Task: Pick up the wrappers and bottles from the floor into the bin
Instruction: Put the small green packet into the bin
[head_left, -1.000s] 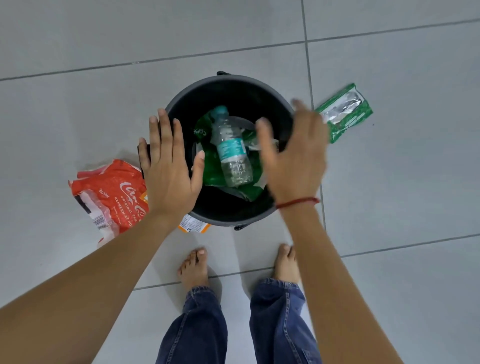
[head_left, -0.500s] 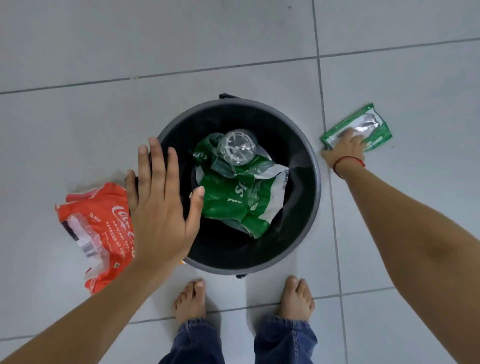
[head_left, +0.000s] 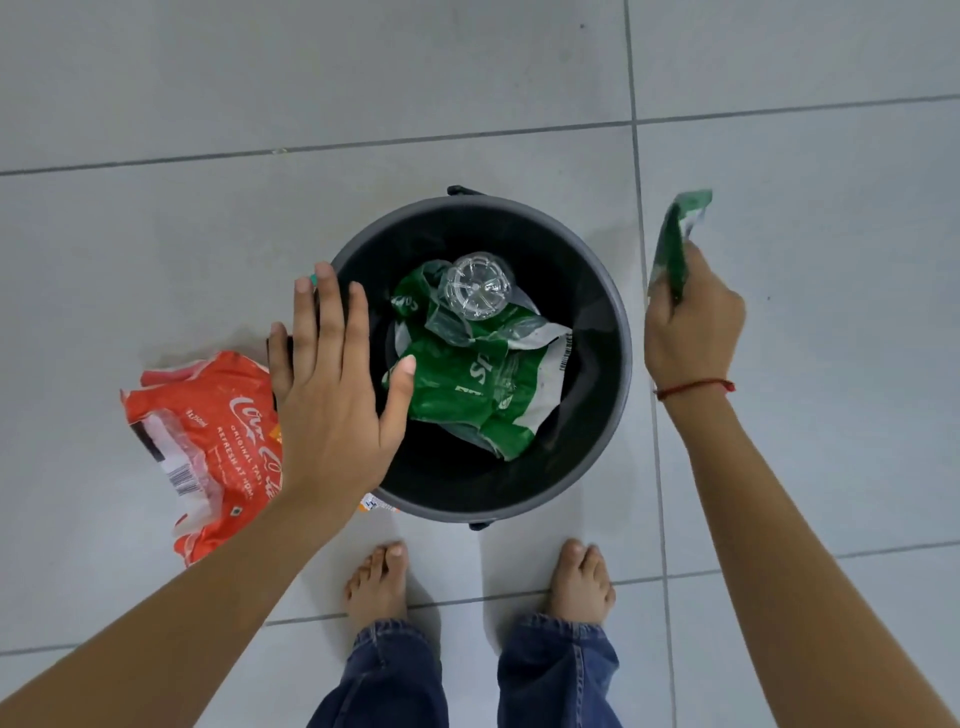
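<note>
A black round bin (head_left: 608, 395) stands on the floor in front of my feet. Inside it lie a large green wrapper (head_left: 467, 395) and a clear plastic bottle (head_left: 475, 286) standing on end. My right hand (head_left: 693, 325) is to the right of the bin, off the floor, shut on a small green wrapper (head_left: 675, 239). My left hand (head_left: 332, 395) hovers flat with fingers spread over the bin's left rim, holding nothing. A crumpled red wrapper (head_left: 208, 452) lies on the floor left of the bin, partly hidden by my left hand.
Grey floor tiles (head_left: 208, 234) with dark grout lines surround the bin. My bare feet (head_left: 376, 579) and jeans legs are just below the bin. A small white and orange scrap (head_left: 373, 503) peeks out under the bin's near left edge.
My right hand reached from above the bin to the small green wrapper on the floor, gripped it and lifted it. The bottle settled upright in the bin. My left hand stayed.
</note>
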